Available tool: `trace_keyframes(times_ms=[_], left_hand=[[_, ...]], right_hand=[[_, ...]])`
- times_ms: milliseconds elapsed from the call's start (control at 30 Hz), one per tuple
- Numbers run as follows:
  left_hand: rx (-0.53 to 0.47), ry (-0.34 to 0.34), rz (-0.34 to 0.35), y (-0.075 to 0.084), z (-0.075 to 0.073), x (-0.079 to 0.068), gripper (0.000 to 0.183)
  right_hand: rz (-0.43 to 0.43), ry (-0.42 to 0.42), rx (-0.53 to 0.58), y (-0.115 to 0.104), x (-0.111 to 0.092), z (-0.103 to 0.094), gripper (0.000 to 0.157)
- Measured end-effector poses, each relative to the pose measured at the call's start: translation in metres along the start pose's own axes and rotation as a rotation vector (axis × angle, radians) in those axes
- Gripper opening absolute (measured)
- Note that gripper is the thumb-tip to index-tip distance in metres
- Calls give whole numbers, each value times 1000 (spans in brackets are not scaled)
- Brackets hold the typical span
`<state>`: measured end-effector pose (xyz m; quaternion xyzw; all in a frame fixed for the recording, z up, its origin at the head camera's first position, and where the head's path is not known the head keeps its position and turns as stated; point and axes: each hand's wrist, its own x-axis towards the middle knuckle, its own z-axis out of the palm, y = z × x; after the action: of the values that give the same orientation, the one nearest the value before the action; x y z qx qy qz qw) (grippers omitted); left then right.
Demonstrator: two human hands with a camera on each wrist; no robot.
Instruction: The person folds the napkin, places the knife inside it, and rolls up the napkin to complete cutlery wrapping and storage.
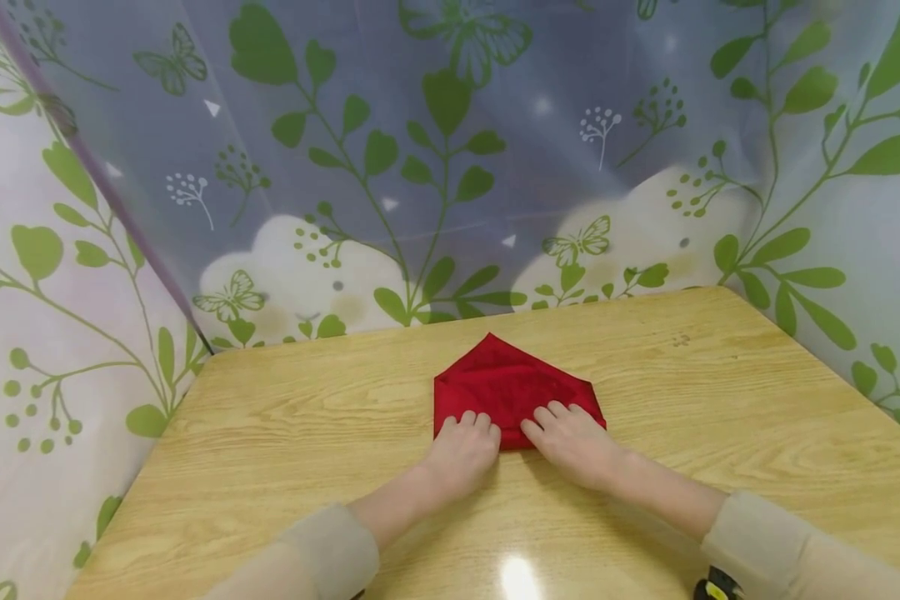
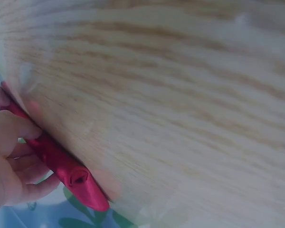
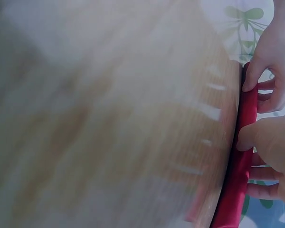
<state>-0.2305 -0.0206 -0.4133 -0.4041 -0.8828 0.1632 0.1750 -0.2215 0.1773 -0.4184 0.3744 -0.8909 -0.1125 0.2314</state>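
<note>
A shiny red cloth point(image 1: 506, 379) lies on the wooden table, folded to a point at its far side. Its near edge is a rolled strip, and the left wrist view shows the coiled end of the roll point(image 2: 88, 187). On the left part of this edge, my left hand point(image 1: 467, 450) grips the roll between thumb and curled fingers. My right hand point(image 1: 576, 442) pinches it farther right, thumb on the near side and fingers over the top. Both hands point(image 3: 273, 147) appear in the right wrist view, side by side along the red roll point(image 3: 244, 175).
The light wood-grain table point(image 1: 307, 417) extends around the cloth on all sides. A curtain point(image 1: 450, 167) printed with green leaves and butterflies hangs behind the table and along both sides. A dark object point(image 1: 717, 586) shows by the right sleeve.
</note>
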Motion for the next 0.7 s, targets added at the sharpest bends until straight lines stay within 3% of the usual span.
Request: trace_keyframes(times_ms=[233,433,700], left_hand=[[-58,-27,-18,-3,0,3,11],[-104,-42,-28,-5,1,6,11],[-226,-114,-64,-8,-1,10,11]], right_hand=[[-20,12,5,3,0,2,31],[-2,52,55,7,2,6,27],[27,10,151,10,4,4,21]])
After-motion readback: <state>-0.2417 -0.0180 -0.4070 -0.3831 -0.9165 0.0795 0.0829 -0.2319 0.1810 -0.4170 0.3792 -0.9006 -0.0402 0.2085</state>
